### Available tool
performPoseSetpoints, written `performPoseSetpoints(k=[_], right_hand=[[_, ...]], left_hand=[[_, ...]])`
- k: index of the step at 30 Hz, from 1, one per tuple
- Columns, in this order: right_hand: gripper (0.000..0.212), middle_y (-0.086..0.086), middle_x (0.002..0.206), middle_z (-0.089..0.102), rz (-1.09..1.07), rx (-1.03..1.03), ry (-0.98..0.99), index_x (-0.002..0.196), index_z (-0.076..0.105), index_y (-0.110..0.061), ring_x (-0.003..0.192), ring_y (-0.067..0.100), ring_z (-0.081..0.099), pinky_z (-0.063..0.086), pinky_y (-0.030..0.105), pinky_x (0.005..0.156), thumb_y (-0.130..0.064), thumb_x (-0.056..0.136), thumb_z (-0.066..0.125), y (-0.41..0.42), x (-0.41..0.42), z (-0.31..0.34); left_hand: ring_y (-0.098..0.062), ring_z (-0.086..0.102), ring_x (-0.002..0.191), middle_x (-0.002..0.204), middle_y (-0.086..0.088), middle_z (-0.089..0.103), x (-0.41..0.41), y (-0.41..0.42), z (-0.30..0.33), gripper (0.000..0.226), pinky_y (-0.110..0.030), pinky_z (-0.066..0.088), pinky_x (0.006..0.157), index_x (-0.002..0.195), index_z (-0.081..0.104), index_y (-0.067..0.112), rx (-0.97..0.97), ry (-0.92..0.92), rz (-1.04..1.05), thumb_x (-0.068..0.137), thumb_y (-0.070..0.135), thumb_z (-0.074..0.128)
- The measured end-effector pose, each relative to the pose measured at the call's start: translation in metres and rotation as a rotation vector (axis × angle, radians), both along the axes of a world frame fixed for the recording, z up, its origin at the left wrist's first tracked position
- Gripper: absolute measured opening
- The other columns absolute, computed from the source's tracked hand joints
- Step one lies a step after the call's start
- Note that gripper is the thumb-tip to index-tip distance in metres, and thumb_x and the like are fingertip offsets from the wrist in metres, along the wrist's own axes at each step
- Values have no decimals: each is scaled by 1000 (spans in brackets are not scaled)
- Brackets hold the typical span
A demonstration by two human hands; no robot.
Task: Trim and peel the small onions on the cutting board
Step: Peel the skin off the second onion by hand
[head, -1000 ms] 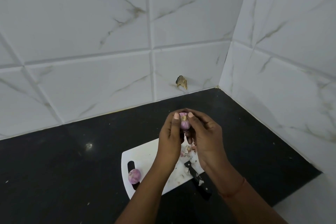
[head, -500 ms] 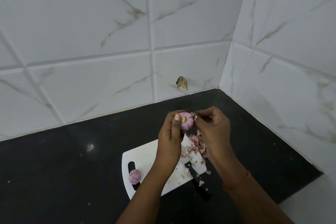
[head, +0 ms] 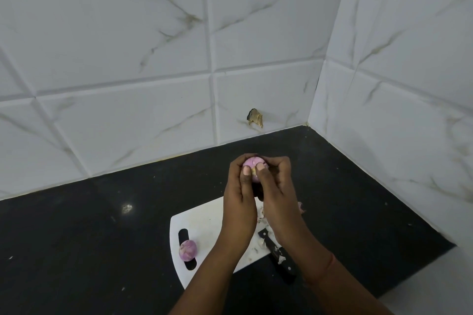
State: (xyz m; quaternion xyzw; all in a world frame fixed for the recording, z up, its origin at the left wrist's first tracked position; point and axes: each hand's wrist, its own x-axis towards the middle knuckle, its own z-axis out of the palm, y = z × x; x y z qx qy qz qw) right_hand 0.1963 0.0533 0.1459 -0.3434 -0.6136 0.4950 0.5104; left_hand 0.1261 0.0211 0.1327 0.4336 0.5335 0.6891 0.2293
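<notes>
Both hands were raised above the far edge of the white cutting board (head: 204,220), and between them sat a small pink onion (head: 253,162). The left hand (head: 239,202) curled its fingers round the onion's left side with the thumb pressed on the near face; the right hand (head: 277,186) cupped the right side, its thumb set just beside the left thumb at the pale stub end. Judged from its size, the onion was light and firm, but the bared pink surface looked smooth and likely slippery, so a wrap of fingers behind it with the thumbnails working at the stub seemed the sensible hold; any remaining skin would be thin, brittle and apt to tear into scraps. A second onion (head: 188,250), also pink, lay at the left end of the board, touching the handle slot. Bits of peel (head: 261,215) lay near the right hand, and a black-handled knife (head: 279,254) rested at the board's near right edge.
</notes>
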Motion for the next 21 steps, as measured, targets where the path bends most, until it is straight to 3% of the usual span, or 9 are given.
performPoseSetpoints(k=[4,6,9,11,13,16,18,20,21], right_hand=[[16,6,88,62,-117,-146,63,88,55,-23,85,29,63,56,45,72,-29,100,47,7,-8,3],[20,8,84,64,-70,-288,78,88,59,-16,80,28,63,54,37,65,-27,100,48,15,-5,10],[23,10,85,73,-8,-413,26,90,69,-11,84,26,71,59,36,71,-29,97,57,27,5,17],[14,8,80,72,-94,-285,-67,87,69,-9,78,21,71,60,27,67,-22,89,68,31,15,15],[18,7,74,69,-207,-116,-122,81,64,-7,66,16,67,56,22,57,-20,82,76,32,25,13],[32,-5,70,66,-181,35,-394,79,67,-13,65,6,63,47,19,61,-39,95,55,37,31,8],[33,-11,82,66,-108,85,-572,97,70,-15,75,3,64,47,17,68,-33,102,42,40,34,0],[20,-5,93,68,-145,204,-586,110,67,-15,76,6,67,55,20,71,-15,99,51,40,38,-8],[16,-3,92,68,-184,295,-579,104,68,-13,75,5,66,54,16,69,-7,94,58,38,40,-13]], left_hand=[[-7,62,108,111,22,62,6,-3,-3,25,-21,54,85,123,54,24,29,6,-3,106,19,36],[-10,63,106,113,15,63,2,-3,-2,26,-22,55,82,123,55,22,33,-39,-15,105,20,36],[-18,67,94,114,-4,64,-5,0,0,29,-25,56,70,123,57,20,-3,-132,-121,106,29,35],[-19,68,85,111,-14,66,-7,1,0,31,-28,56,69,121,58,18,-78,-189,-196,105,34,37],[-23,68,85,104,-17,69,-11,2,-3,33,-34,58,74,107,63,13,-173,-252,-178,106,34,38],[-29,67,88,92,-13,68,-25,6,-7,43,-41,58,85,79,62,10,-275,-527,-195,106,34,39],[-27,70,86,99,-14,67,-33,5,-9,29,-35,60,77,99,63,5,-303,-698,-253,105,27,45],[-20,67,87,112,-14,65,-40,1,-13,25,-29,55,71,125,53,10,-365,-616,-251,101,14,53],[-17,63,88,114,-11,62,-42,-2,-16,30,-27,52,71,128,51,14,-397,-525,-234,99,9,55]])
